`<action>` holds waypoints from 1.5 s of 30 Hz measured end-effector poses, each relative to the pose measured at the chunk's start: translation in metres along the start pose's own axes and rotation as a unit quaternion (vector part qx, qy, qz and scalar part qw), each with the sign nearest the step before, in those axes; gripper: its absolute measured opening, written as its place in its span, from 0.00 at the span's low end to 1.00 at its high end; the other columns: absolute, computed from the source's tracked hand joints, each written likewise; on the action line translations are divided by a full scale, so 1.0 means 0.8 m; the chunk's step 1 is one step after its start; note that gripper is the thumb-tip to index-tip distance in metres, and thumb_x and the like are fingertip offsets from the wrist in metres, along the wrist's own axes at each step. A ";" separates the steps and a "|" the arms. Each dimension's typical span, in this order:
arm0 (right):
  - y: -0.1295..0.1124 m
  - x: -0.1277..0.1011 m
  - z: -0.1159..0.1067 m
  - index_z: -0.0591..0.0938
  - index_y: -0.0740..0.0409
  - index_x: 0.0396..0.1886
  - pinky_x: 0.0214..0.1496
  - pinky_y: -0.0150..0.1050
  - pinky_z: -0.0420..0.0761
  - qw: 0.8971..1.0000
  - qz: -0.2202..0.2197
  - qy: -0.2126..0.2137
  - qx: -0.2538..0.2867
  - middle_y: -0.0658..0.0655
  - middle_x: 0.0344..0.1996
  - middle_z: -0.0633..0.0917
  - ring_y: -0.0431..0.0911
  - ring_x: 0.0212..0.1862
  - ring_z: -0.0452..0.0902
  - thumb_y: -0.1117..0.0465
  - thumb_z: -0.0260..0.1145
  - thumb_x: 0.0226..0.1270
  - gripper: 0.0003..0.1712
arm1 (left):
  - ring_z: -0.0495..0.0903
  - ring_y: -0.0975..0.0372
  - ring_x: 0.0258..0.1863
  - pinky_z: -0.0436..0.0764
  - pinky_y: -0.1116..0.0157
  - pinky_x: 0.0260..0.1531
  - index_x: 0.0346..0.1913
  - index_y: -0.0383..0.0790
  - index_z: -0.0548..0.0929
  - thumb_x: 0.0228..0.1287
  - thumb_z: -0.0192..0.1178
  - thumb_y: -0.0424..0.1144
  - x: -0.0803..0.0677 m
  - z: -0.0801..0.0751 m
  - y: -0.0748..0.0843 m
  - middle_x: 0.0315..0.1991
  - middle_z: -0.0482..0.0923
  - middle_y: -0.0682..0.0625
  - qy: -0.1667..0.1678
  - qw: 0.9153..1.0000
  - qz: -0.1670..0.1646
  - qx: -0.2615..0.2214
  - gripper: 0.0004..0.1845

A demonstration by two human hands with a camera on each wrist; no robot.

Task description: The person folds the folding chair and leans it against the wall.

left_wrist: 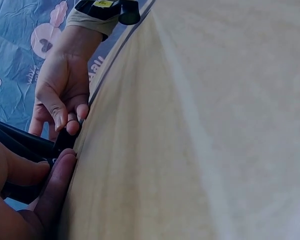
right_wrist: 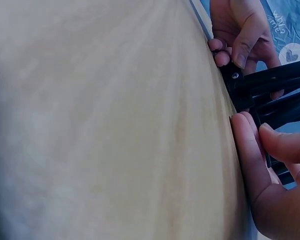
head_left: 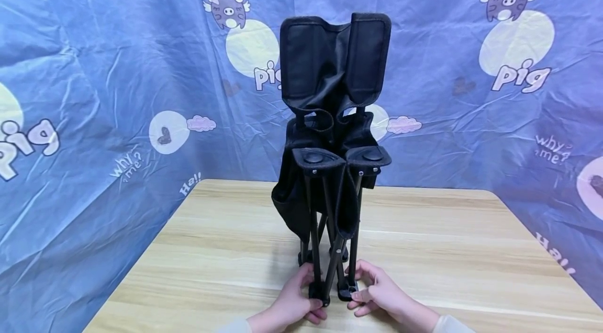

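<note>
where the wooden table (head_left: pixel 447 249) fills the lower half of the head view, a folded black camping chair (head_left: pixel 332 129) stands upright at the centre of the frame, its fabric back bunched at the top centre and its thin metal legs (head_left: pixel 330 239) gathered together and reaching down to the tabletop. at the bottom centre the left hand (head_left: pixel 294 301) curls its fingers round the black plastic foot on the left side of the leg bundle, thumb and fingers pinching it just above the table. just to the right of it, the right hand (head_left: pixel 377 291) grips the neighbouring foot (head_left: pixel 347 288) in the same way, fingers bent round it. the two hands sit close beside each other with the legs between them. in the left wrist view, the left hand's fingers (left_wrist: pixel 55 185) press against the dark frame at the lower left. in the right wrist view, the right hand's fingers (right_wrist: pixel 252 155) lie along a black tube at the right edge. a blue cartoon-printed cloth (head_left: pixel 94 87) hangs behind and along both sides of the table.
</note>
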State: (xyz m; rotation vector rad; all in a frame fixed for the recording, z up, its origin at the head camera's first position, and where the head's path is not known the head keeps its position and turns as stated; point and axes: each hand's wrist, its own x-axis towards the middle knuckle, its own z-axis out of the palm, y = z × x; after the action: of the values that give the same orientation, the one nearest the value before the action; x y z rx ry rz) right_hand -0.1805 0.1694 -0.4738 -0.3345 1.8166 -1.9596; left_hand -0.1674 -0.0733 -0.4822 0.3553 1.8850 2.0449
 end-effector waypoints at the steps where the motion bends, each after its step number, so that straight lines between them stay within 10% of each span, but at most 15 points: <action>1: 0.000 0.001 -0.001 0.70 0.71 0.48 0.34 0.47 0.88 1.000 0.001 0.001 0.002 0.60 0.51 0.78 0.55 0.34 0.86 0.80 0.62 0.56 0.20 | 0.85 0.47 0.23 0.87 0.57 0.21 0.59 0.35 0.69 0.50 0.56 0.11 0.001 0.000 0.000 0.48 0.76 0.42 0.000 1.000 0.000 0.001 0.32; 45: -0.013 0.051 -0.030 0.65 0.75 0.58 0.36 0.48 0.88 0.999 -0.001 0.037 -0.016 0.61 0.48 0.77 0.52 0.32 0.85 0.81 0.60 0.58 0.27 | 0.85 0.45 0.23 0.86 0.56 0.19 0.58 0.34 0.68 0.50 0.55 0.10 0.072 -0.013 0.009 0.45 0.79 0.41 0.014 0.999 -0.002 0.031 0.31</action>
State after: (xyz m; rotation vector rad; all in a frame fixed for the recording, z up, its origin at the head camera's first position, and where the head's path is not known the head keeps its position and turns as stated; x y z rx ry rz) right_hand -0.2285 0.1717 -0.4713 -0.2774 1.8949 -1.9701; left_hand -0.2245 -0.0601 -0.4786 0.3399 1.9667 2.0019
